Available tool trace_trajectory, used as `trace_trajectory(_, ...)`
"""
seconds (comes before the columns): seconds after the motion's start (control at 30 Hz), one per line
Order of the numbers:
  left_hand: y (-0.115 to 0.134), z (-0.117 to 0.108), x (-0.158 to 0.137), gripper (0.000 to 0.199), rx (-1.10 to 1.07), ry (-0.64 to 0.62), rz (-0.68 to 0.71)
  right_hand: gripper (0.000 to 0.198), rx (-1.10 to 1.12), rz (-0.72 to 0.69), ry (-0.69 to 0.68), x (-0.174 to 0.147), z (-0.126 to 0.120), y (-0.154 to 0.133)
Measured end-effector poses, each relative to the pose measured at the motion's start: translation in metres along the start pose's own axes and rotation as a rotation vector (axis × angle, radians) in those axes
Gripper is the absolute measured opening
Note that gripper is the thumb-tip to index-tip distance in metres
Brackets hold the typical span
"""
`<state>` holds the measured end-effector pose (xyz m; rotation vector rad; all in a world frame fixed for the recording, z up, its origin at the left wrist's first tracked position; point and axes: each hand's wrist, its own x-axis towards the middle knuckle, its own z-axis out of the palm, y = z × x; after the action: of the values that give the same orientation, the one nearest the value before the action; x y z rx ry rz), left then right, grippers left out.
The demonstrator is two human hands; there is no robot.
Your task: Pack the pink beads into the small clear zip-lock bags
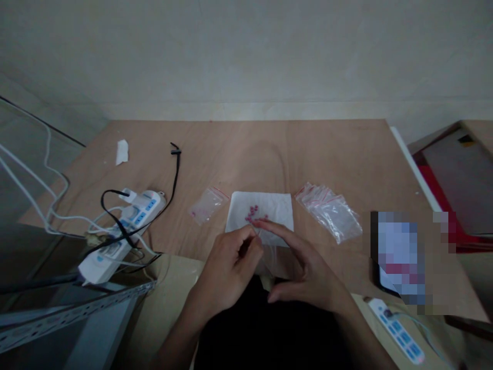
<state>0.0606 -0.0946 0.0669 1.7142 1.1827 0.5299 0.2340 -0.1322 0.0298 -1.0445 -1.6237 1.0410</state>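
My left hand (235, 264) is closed, thumb and forefinger pinched together at the near edge of a white paper sheet (236, 205). From this pinch a thin pale thread (272, 256) seems to hang in faint loops between the hands. My right hand (304, 264) is open, its thumb far apart from the fingers. The right fingertips reach over the sheet, close to the left pinch. Several small pinkish-red beads (252, 210) lie loose on the paper, just beyond the fingertips; some may be hidden behind them.
Left of the sheet lies a small zip bag (208, 205) with pinkish bits inside. A pile of clear zip bags (329, 210) is on the right. A power strip with cables (134, 221) stands left, another strip (396, 331) lower right. A phone-like object (398, 262), blurred out, lies right.
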Motion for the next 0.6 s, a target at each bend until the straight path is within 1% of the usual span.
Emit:
trace_trajectory(0.03, 0.001, 0.0, 0.0, 0.027, -0.011, -0.006, 0.003, 0.075, 0.065, 0.003, -0.016, 0.0, 0.002, 0.003)
trace_trajectory(0.13, 0.001, 0.0, -0.001, 0.027, -0.045, -0.027, 0.0, 0.061, 0.198, 0.025, 0.034, 0.002, 0.005, 0.014)
trace_trajectory(0.23, 0.002, -0.001, -0.002, 0.028, -0.117, -0.028, -0.024, 0.065, 0.333, 0.049, 0.022, 0.004, 0.006, 0.021)
trace_trajectory(0.3, 0.003, -0.002, -0.001, 0.029, -0.17, -0.02, -0.044, 0.061, 0.412, 0.061, 0.005, 0.005, 0.006, 0.023)
trace_trajectory(0.37, 0.001, -0.001, 0.002, 0.031, -0.241, 0.011, -0.071, 0.051, 0.455, 0.068, 0.011, 0.007, 0.004, 0.024)
trace_trajectory(0.4, -0.001, 0.0, 0.004, 0.032, -0.302, 0.066, -0.083, 0.048, 0.446, 0.069, 0.021, 0.01, 0.002, 0.023)
trace_trajectory(0.47, -0.006, 0.005, 0.012, 0.03, -0.507, 0.237, -0.106, 0.046, 0.317, 0.054, 0.034, 0.018, -0.007, 0.018)
trace_trajectory(0.5, -0.008, 0.008, 0.017, 0.028, -0.657, 0.312, -0.142, 0.045, 0.193, 0.035, 0.022, 0.025, -0.013, 0.014)
trace_trajectory(0.53, -0.011, 0.012, 0.023, 0.029, -0.828, 0.351, -0.205, 0.044, 0.041, 0.001, -0.019, 0.034, -0.02, 0.008)
trace_trajectory(0.57, -0.012, 0.017, 0.028, 0.032, -1.009, 0.334, -0.292, 0.043, -0.129, -0.042, -0.092, 0.044, -0.028, 0.0)
trace_trajectory(0.6, -0.013, 0.021, 0.034, 0.037, -1.18, 0.271, -0.382, 0.041, -0.305, -0.09, -0.191, 0.055, -0.034, -0.009)
